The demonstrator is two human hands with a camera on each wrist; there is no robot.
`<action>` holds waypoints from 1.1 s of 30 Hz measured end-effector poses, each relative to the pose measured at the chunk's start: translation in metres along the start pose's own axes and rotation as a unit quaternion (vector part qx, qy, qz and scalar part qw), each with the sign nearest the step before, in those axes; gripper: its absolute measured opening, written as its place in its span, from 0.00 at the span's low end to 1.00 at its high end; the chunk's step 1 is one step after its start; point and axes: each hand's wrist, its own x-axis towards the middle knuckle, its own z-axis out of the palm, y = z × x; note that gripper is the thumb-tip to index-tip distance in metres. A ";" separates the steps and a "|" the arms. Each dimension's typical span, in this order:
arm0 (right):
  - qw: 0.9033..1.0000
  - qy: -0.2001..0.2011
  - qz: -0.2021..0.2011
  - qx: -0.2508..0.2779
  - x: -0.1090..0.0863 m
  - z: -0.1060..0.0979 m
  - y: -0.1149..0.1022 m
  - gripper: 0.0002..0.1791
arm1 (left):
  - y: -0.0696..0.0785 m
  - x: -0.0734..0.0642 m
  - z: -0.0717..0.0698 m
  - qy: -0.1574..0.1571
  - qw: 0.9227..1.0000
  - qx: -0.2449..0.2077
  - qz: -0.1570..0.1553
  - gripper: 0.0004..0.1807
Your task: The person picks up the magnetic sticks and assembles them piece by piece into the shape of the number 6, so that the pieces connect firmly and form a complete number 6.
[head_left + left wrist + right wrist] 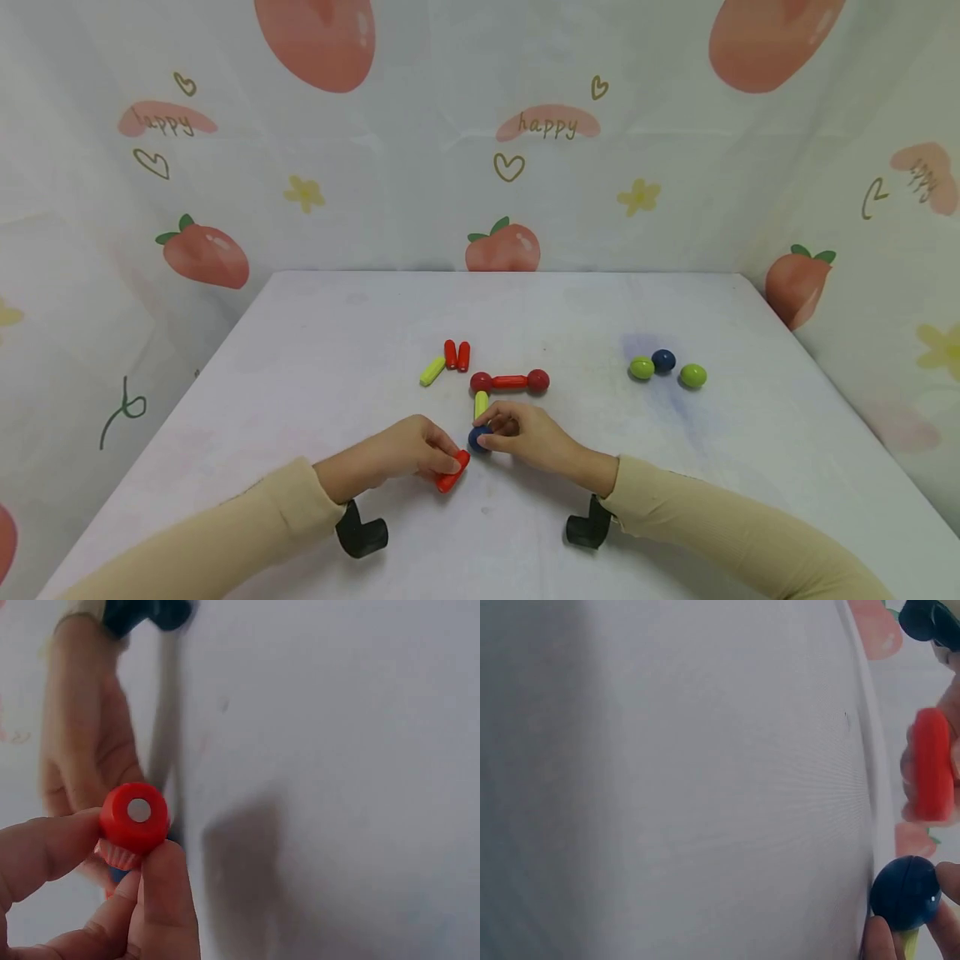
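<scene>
My left hand (407,450) pinches a red magnetic rod (453,475) near the middle of the table. The left wrist view shows the rod end-on, with a round silvery magnet (139,811) in its tip. Just to the right, my right hand (538,435) holds a dark blue ball (904,892) between thumb and fingers. A yellow-green rod (482,403) runs from that ball to a red ball (481,382). From there a red rod (509,382) lies across to a second red ball (537,381). The red rod in my left hand is apart from the blue ball.
Behind the left hand lie two loose red rods (457,356) and a loose yellow-green rod (432,371). Two green balls (693,376) and another blue ball (663,361) sit on the right side of the white table (360,317). A printed curtain (420,150) hangs behind it.
</scene>
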 end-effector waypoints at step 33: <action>1.000 -0.003 0.000 0.003 0.003 0.000 0.004 0.12 | -0.006 0.016 0.029 0.025 0.987 -0.151 -0.043 0.10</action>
